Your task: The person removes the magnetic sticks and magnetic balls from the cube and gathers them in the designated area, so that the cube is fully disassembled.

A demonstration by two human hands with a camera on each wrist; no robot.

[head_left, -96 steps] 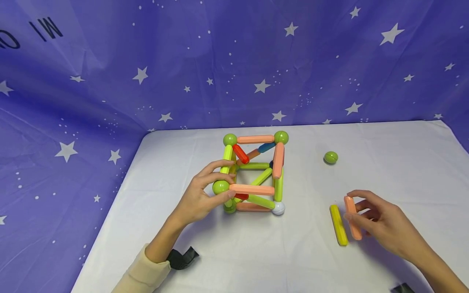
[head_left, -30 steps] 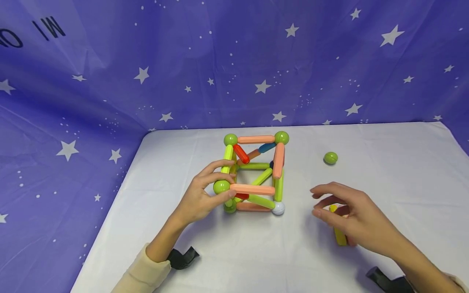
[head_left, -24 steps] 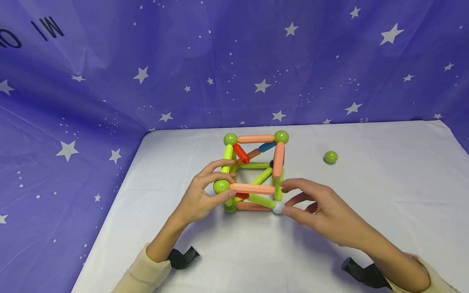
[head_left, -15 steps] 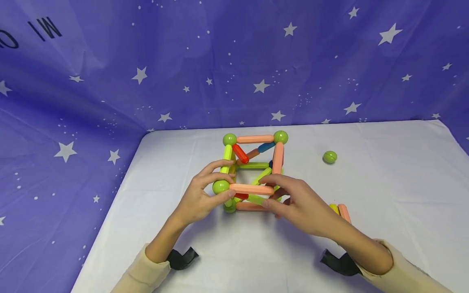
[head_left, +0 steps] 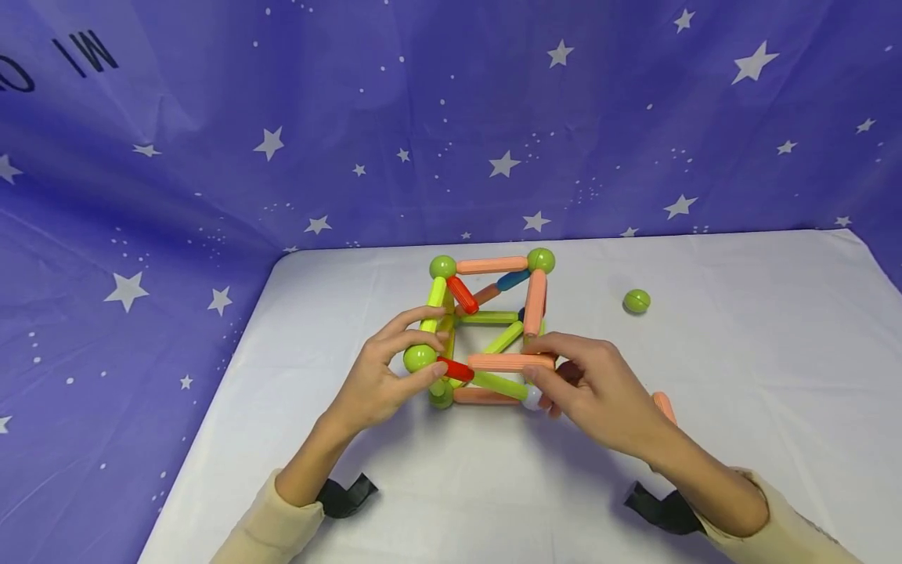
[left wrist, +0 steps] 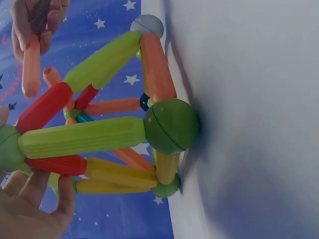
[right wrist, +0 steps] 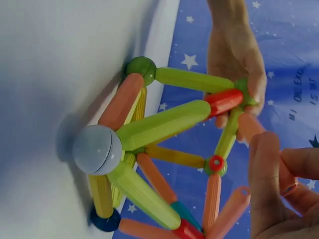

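Observation:
A cube-like frame of magnetic rods and balls stands on the table, with green balls at its far top corners, one being this ball (head_left: 541,261). My left hand (head_left: 384,364) grips the green ball (head_left: 420,358) at its near left top corner. Between thumb and fingertips, my right hand (head_left: 592,392) pinches an orange magnetic rod (head_left: 502,362) lying crosswise. A gap parts this rod from the gripped ball, and in the left wrist view the rod (left wrist: 31,69) hangs free of the frame. My right fingers partly cover the white ball (head_left: 532,398), seen whole in the right wrist view.
A loose green ball (head_left: 637,301) lies on the white table to the right. Behind my right wrist, the end of another orange rod (head_left: 664,407) shows. Black straps (head_left: 348,496) hang at both wrists. A purple star-patterned cloth (head_left: 451,125) rises behind the table.
My right hand laid an orange rod beside the yellow one, moved left to the frame, and pulled the near top orange rod rightward off the green ball. My left hand stayed nearly still.

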